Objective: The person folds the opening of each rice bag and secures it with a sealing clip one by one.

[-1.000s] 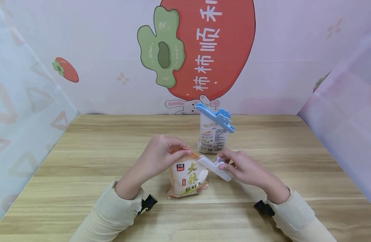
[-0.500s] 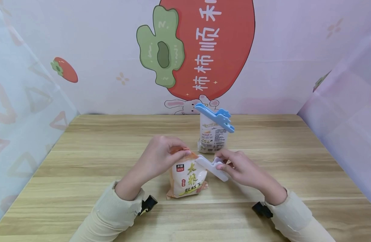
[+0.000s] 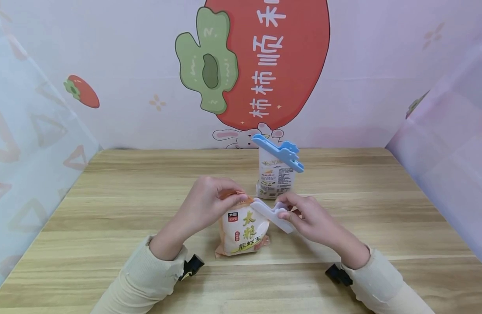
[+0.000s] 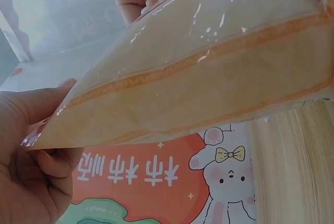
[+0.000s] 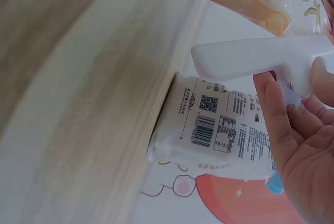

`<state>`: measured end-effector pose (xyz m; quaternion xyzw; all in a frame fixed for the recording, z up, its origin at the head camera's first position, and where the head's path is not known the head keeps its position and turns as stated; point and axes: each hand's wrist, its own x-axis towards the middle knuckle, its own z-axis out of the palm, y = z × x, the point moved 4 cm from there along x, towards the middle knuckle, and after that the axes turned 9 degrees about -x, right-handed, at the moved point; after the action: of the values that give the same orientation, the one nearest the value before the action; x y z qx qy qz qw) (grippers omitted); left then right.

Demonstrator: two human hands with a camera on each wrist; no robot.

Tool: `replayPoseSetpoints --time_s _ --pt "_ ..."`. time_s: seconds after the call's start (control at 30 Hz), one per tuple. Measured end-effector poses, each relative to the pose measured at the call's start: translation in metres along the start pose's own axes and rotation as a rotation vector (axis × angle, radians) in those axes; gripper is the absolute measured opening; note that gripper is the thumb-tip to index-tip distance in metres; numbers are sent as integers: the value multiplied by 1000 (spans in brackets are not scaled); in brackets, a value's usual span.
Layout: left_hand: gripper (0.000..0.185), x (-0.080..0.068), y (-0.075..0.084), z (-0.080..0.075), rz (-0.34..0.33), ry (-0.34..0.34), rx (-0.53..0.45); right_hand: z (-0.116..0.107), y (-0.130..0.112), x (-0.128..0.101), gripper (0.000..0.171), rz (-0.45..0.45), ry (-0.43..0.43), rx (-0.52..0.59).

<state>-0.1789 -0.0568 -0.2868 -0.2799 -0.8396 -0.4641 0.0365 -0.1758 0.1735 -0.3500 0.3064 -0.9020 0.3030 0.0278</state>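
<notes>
Left hand (image 3: 209,201) pinching orange bag (image 3: 242,231); right hand (image 3: 309,216) gripping white clip (image 3: 271,214).

Bags: I counted two, an orange bag (image 3: 242,229) near me and a white bag (image 3: 275,178) farther back.
Clips: I counted two, a white clip (image 3: 271,215) at the near bag and a blue clip (image 3: 278,152) on the far one.
Hands: I saw two, left hand (image 3: 207,205) and right hand (image 3: 309,216).
Tables: I saw one wooden table (image 3: 107,209).
</notes>
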Motion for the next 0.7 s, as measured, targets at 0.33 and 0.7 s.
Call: replayPoseSetpoints --time_s 0.33,0.7 --pt "7 0 2 1 23 -9 -3 -1 -7 1 15 -23 28 -1" --pt "6 0 1 0 27 -8 37 -1 -17 0 16 29 84 -40"
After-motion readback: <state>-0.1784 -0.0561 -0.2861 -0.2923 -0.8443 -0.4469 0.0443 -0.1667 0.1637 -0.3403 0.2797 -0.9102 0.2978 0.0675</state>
